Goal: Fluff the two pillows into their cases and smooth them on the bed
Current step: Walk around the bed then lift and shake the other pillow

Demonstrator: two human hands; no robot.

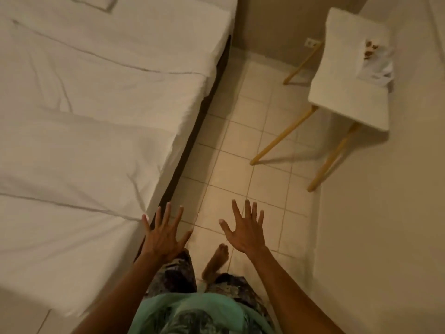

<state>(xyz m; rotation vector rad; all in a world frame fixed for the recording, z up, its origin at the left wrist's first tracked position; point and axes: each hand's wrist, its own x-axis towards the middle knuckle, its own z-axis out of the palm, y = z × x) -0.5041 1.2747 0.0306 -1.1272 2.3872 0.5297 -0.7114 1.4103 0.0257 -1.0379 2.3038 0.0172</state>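
While both the left hand (163, 237) and the right hand (245, 231) hang spread and empty beside the white-sheeted bed's (84, 116) near edge, only a flat white pillow corner (107, 2) shows at its far end; better walk there and grip both case corners.

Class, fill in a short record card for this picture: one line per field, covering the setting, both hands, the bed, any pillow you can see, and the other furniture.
setting: bedroom with a tiled floor
left hand: open, fingers spread, empty, over the bed's edge
right hand: open, fingers spread, empty, over the floor
bed: white sheet, creased, on the person's left
pillow: only a corner shows at the top edge; cased or not cannot be told
chair: white seat, wooden legs, stands by the wall
on chair: a pale crumpled item with brown marks
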